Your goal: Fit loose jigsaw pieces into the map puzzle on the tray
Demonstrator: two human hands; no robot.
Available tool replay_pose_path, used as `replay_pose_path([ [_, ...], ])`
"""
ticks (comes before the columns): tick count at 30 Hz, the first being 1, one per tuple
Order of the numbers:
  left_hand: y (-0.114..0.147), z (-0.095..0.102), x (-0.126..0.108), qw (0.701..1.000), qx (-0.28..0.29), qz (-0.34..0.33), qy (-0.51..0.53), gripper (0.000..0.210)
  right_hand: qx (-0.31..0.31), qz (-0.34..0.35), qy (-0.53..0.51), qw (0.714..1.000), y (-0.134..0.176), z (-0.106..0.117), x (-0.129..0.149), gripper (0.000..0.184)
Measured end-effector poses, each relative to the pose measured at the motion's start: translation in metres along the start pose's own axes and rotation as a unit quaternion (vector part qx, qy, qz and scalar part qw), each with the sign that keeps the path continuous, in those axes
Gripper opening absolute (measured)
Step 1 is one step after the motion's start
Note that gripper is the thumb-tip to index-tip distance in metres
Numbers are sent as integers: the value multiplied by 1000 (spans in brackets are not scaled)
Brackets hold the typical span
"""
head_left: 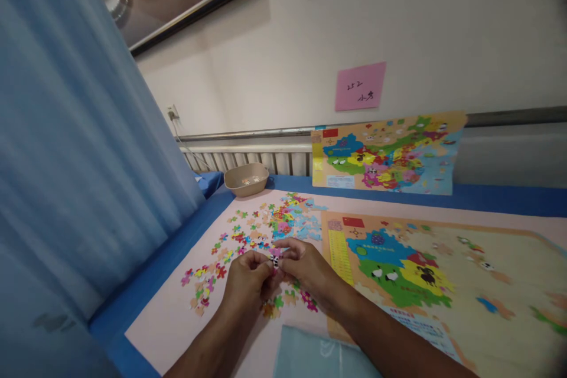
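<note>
Between my two hands is a pink puzzle piece [275,257] with a black-and-white panda on it. My left hand [248,277] pinches its left side, and my right hand [305,263] grips it from the right with thumb and fingers. Under and around the hands lie several loose puzzle pieces [239,236] in many colours, on a pale pink sheet [168,313]. To the right is a partly assembled map puzzle [385,271], with its upper left joined and a few loose pieces lying on its bare board.
A printed reference map [385,156] leans against the wall rail. A beige basket [247,182] with a few pieces stands at the back left. A blue curtain [88,147] hangs at left. A light-blue sheet or bag [319,354] lies at the front edge.
</note>
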State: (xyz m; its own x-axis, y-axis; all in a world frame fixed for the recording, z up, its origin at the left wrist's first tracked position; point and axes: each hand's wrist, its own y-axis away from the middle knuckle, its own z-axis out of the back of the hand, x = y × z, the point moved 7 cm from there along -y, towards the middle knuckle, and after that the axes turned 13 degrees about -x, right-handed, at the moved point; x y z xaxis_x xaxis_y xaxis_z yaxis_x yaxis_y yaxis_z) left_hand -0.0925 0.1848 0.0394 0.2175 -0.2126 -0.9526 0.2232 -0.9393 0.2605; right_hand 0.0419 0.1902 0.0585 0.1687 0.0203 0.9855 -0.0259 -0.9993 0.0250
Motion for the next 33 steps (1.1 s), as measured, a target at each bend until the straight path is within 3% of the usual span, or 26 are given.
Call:
replay_pose_path([
  [11,-1,-3,1,999,22,20,21,27,-16,54,63,996,3,0,3,54],
  [19,5,1,-13,999,-8,4,43,32,-2,110,111,988,4,1,10,44],
  [25,3,0,-15,999,-3,-10,35,26,10,116,104,988,4,0,3,44],
  [33,4,1,-12,1000,12,-10,18,33,15,109,89,990,10,-1,2,46],
])
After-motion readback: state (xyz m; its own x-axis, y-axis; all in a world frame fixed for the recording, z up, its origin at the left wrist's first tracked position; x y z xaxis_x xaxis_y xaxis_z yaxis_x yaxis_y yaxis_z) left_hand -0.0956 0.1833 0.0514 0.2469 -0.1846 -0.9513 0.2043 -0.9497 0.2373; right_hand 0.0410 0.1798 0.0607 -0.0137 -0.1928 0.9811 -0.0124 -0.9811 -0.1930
